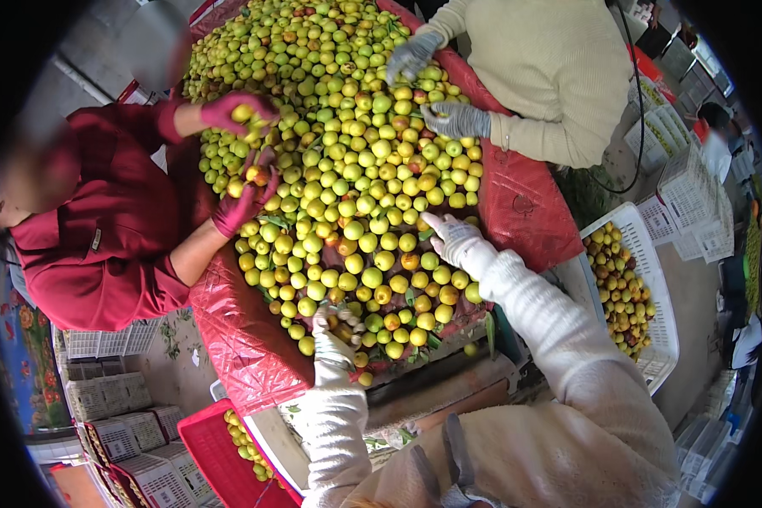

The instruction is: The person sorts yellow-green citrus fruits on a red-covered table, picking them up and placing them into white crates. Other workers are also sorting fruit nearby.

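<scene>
A large heap of small round yellow-green fruit (pixel 352 171), some blushed red-brown, covers a sorting table lined with red plastic sheeting (pixel 521 197). At the near edge of the heap, my left hand (pixel 335 336), in a pale glove, curls around a few brownish fruit (pixel 343 331); its fingers partly hide them. My right hand (pixel 455 240), also gloved, reaches over the right side of the heap with its fingers apart. No fruit shows in its grasp. Green leaves (pixel 434 340) lie among the fruit near both hands.
Opposite on the left, a person in red gloves (pixel 244 197) holds fruit; another in grey gloves (pixel 460 120) works at the right. A white crate (pixel 663 317) of browner fruit stands right, a red crate (pixel 213 438) lower left. A roller (pixel 438 387) lies below the table edge.
</scene>
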